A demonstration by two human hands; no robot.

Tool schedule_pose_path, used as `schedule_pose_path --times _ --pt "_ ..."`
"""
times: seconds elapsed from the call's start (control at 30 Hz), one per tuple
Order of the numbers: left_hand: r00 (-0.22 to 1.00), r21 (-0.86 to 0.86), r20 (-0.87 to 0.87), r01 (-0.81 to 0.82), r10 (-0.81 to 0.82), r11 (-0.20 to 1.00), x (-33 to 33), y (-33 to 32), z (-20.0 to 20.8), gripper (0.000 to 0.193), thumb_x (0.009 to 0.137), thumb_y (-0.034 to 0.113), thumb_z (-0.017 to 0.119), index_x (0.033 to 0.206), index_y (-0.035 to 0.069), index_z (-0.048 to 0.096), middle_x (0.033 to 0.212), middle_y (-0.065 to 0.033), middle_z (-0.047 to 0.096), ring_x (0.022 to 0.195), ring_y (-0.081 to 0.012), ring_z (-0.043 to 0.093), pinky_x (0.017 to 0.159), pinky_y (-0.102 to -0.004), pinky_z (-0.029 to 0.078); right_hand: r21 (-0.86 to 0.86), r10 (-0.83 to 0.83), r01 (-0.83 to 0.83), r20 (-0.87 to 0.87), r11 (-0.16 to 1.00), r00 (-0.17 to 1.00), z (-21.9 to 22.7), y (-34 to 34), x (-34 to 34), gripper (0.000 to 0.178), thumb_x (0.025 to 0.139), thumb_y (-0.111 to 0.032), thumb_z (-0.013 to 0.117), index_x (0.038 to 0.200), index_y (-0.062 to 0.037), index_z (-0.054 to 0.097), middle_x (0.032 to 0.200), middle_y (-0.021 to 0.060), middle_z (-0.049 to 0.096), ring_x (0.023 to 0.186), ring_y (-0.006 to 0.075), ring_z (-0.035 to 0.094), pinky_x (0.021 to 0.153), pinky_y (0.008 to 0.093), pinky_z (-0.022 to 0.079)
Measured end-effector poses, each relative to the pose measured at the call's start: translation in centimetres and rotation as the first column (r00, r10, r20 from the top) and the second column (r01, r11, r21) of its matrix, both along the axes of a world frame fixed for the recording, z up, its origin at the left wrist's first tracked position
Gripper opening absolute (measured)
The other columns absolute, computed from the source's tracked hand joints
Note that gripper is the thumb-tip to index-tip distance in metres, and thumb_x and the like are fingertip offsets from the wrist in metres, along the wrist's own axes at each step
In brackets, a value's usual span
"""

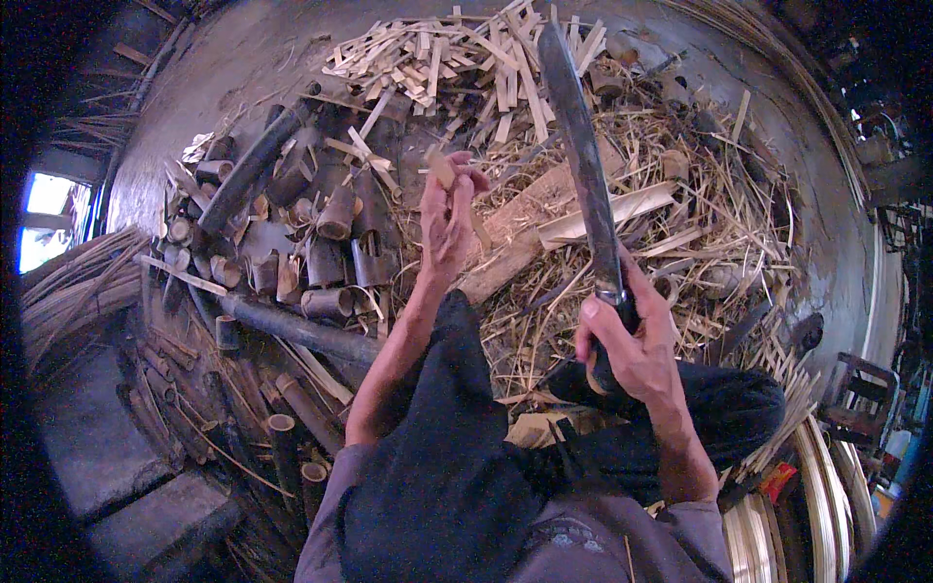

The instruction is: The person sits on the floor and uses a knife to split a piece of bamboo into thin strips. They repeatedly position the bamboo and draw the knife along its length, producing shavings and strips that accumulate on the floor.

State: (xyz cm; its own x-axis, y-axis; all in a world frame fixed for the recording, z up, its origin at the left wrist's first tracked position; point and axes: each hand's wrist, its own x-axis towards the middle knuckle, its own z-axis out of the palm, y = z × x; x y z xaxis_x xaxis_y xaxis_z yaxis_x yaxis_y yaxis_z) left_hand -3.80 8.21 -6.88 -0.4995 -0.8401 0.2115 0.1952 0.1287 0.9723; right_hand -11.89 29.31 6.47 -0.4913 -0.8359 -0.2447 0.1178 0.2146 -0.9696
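Observation:
My right hand (pixel 639 342) is wrapped round the dark handle of a long machete (pixel 586 160). Its broad dark blade points up and away from me, over the litter of shavings. To the left, my raised left hand (pixel 450 219) has its fingers closed on a short pale bamboo strip (pixel 442 169), which sticks out at the fingertips. Beneath and between the hands lies a worn wooden plank (pixel 505 264), set at a slant. A pale split length of bamboo (pixel 614 216) rests across the shavings, partly behind the blade.
Beyond my hands spreads a heap of pale bamboo strips (pixel 428 60). Cut bamboo sections (pixel 335 216) cluster at the left, edged by dark poles (pixel 306 330). Thin shavings (pixel 719 238) cover the floor on the right. Long split strips (pixel 814 486) stand beside my right arm.

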Motion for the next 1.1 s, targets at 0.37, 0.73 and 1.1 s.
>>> schedule_pose_path --times 0.37,0.73,1.1 --pt "0.937 0.171 -0.200 0.322 -0.287 0.931 -0.7 4.4 -1.6 0.036 0.096 0.038 0.049 0.076 0.009 0.050 0.071 0.0059 0.041 0.068 -0.0060 0.036 0.061 -0.0225 0.030 0.067 -0.047 0.030 0.267 0.997 0.963 -0.9 -1.7 1.2 0.041 0.100 -0.044 0.033 0.089 -0.0055 0.044 0.065 0.0038 0.048 0.043 0.0091 0.044 0.039 0.0251 0.039" --pt "0.953 0.131 -0.042 0.302 -0.299 0.944 -0.1 5.8 -1.6 0.035 0.096 0.036 0.052 0.077 0.008 0.051 0.067 0.0067 0.040 0.062 -0.0039 0.034 0.053 -0.0207 0.026 0.127 -0.061 0.021 0.327 0.992 0.943 -1.4 -1.9 1.6 0.050 0.098 -0.049 0.037 0.081 -0.0025 0.048 0.060 0.0032 0.048 0.042 0.0093 0.044 0.037 0.0258 0.037" --pt "0.951 0.179 -0.138 0.299 -0.277 0.937 -0.6 6.2 -1.7 0.034 0.095 0.037 0.053 0.076 0.009 0.049 0.066 0.0075 0.039 0.059 -0.0032 0.032 0.051 -0.0202 0.024 0.134 -0.060 0.016 0.328 0.991 0.943 -1.3 -1.7 1.7 0.049 0.098 -0.049 0.037 0.084 -0.0028 0.047 0.060 0.0030 0.047 0.042 0.0088 0.044 0.037 0.0247 0.038"
